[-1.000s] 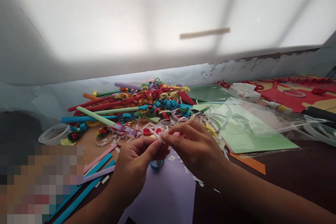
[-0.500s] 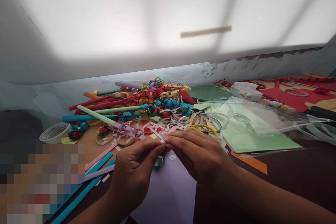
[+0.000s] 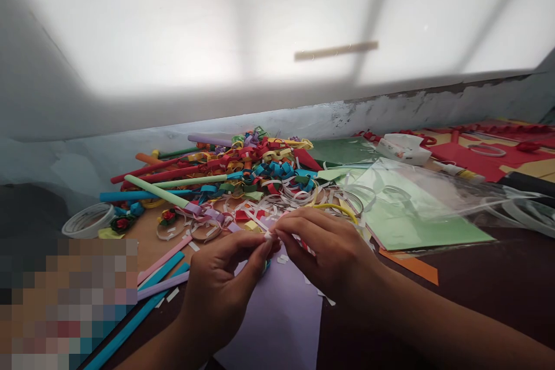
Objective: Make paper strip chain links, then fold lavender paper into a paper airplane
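Observation:
Between the thumb and index finger of my left hand (image 3: 221,277) is a small white piece (image 3: 267,236), perhaps paper or tape. My right hand (image 3: 332,251) comes from the other side, its fingertips pinched together at the edge of the same piece. Most of that piece is covered by fingers. A sheet of lilac paper (image 3: 277,312) lies below both hands, with white scraps (image 3: 282,259) on it. Just beyond the fingers, a heap of colourful paper chains (image 3: 260,167) mixes with loose white strips.
Rolled paper sticks (image 3: 156,189) jut left from the heap, near a roll of tape (image 3: 89,219). Blue paper strips (image 3: 139,324) lie at lower left. Green sheets under clear plastic (image 3: 433,225) and an orange strip (image 3: 411,266) are on the right. A pixelated patch covers the lower left.
My right hand's fingers have lifted and curled slightly, and more of its fingertips' pinch shows. The left hand keeps its hold on the white piece. The view has shifted slightly.

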Action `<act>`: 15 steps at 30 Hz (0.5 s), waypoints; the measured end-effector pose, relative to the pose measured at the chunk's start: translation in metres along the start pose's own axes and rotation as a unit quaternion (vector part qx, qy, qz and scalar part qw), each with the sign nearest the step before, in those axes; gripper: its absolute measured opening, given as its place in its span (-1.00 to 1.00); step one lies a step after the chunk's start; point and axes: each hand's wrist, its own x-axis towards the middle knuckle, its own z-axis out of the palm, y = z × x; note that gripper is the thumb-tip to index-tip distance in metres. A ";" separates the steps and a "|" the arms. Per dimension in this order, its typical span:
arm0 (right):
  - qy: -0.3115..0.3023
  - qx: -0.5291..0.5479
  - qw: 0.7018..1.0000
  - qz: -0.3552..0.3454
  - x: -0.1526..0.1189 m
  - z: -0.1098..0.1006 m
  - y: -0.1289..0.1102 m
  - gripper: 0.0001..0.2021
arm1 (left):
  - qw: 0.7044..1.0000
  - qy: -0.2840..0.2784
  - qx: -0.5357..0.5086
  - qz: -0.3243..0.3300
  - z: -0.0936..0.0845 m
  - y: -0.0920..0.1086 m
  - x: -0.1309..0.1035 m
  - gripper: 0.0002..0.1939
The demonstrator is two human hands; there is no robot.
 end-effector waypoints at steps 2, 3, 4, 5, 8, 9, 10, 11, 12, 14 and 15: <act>0.008 -0.001 1.000 0.008 0.001 -0.002 0.001 -0.86 | 1.000 0.002 -0.022 -0.019 0.000 -0.002 -0.001 -0.89; 0.013 -0.002 1.000 0.010 0.001 -0.003 0.001 -0.86 | 0.999 0.005 -0.032 -0.030 0.000 -0.003 -0.001 -0.90; 0.017 -0.001 1.000 0.008 0.002 -0.003 0.001 -0.87 | 0.998 0.010 -0.041 -0.040 0.000 -0.004 -0.001 -0.91; 0.021 0.000 1.000 0.003 0.001 -0.003 0.001 -0.88 | 0.998 0.014 -0.048 -0.045 0.000 -0.004 -0.001 -0.92; 0.027 0.000 0.999 -0.021 0.000 -0.002 -0.001 -0.90 | 0.998 0.016 -0.041 -0.040 -0.001 -0.003 0.000 -0.92; 0.025 -0.003 0.999 -0.028 0.000 -0.001 -0.002 -0.90 | 0.999 0.013 -0.035 -0.036 -0.001 -0.003 0.000 -0.92; 0.021 -0.006 0.999 -0.033 0.000 -0.001 -0.002 -0.89 | 0.999 0.012 -0.029 -0.033 -0.001 -0.002 0.000 -0.91; 0.015 -0.010 0.999 -0.034 0.000 -0.001 -0.003 -0.88 | 0.999 0.008 -0.025 -0.034 -0.001 -0.001 0.000 -0.91; 0.009 -0.016 0.999 -0.030 0.001 -0.001 -0.002 -0.86 | 0.999 0.004 -0.022 -0.037 -0.001 -0.001 -0.001 -0.92; 0.008 -0.031 0.999 -0.014 0.002 -0.003 -0.001 -0.86 | 0.998 -0.001 -0.020 -0.052 -0.001 -0.001 -0.001 -0.92; 0.014 -0.037 0.999 -0.006 0.002 -0.004 0.000 -0.86 | 0.998 -0.001 -0.022 -0.062 -0.001 -0.001 -0.001 -0.91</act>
